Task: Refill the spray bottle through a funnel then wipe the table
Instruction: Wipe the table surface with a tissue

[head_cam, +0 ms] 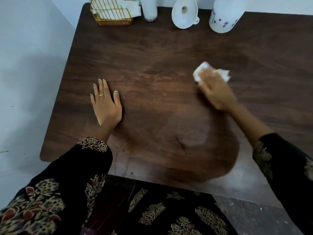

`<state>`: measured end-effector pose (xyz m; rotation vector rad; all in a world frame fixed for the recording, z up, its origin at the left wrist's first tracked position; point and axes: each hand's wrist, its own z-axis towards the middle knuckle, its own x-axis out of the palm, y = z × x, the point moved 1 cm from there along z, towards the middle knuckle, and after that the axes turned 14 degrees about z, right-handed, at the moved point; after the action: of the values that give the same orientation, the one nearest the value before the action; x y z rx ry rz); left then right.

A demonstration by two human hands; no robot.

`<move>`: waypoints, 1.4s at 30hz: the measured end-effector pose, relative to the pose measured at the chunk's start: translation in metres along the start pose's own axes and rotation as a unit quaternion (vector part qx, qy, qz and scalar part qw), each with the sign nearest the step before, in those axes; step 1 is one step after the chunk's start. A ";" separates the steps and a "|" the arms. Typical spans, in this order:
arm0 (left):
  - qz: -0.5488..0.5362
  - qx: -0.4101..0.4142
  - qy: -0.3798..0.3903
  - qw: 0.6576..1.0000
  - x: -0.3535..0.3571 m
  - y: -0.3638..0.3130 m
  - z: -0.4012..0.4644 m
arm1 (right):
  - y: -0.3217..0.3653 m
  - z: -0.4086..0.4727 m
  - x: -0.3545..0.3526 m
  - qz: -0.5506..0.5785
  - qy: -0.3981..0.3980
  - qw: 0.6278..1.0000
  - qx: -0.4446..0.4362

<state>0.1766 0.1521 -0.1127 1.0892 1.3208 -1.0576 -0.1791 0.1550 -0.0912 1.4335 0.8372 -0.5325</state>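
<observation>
Table [152,53], dark wood-grain, fills most of the head view; its left edge runs beside a pale wall [30,48], and a large rounded shadow lies on its near half. Patterned dark sleeves cover both forearms at the near edge. Left hand [105,102] rests flat on the left part of the tabletop, palm down, fingers straight and lightly spread, thumb held apart; a ring [101,95] sits on one finger. Right hand [216,89], motion-blurred, lies on the right part of the tabletop with its fingers curled over a crumpled white tissue [200,72], which shows on both sides of the knuckles and touches the wood; how each finger lies cannot be told through the blur. Along the far edge, well apart from both hands, stand four things: a white jug [225,16] with a blue flower print at the right; a white funnel [184,14] lying on its side, mouth toward the camera, left of the jug; the spray bottle [149,9], white and upright, its top cut off by the frame; and a gold wire holder [110,14] with white napkins [130,9] at the left corner.
</observation>
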 end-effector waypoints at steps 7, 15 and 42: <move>0.000 -0.003 -0.001 1.000 0.001 0.000 0.000 | 0.038 0.004 0.045 0.026 -0.048 0.992 0.112; -0.002 0.000 -0.006 1.000 0.000 0.000 0.000 | 0.107 -0.075 0.115 -0.030 0.192 0.949 -0.248; 0.003 -0.003 -0.004 1.000 0.000 0.000 -0.001 | 0.006 -0.034 -0.007 -0.009 0.067 0.997 -0.039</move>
<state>0.1759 0.1533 -0.1127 1.0819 1.3126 -1.0525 -0.1854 0.1880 -0.0800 1.4020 0.9687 -0.4160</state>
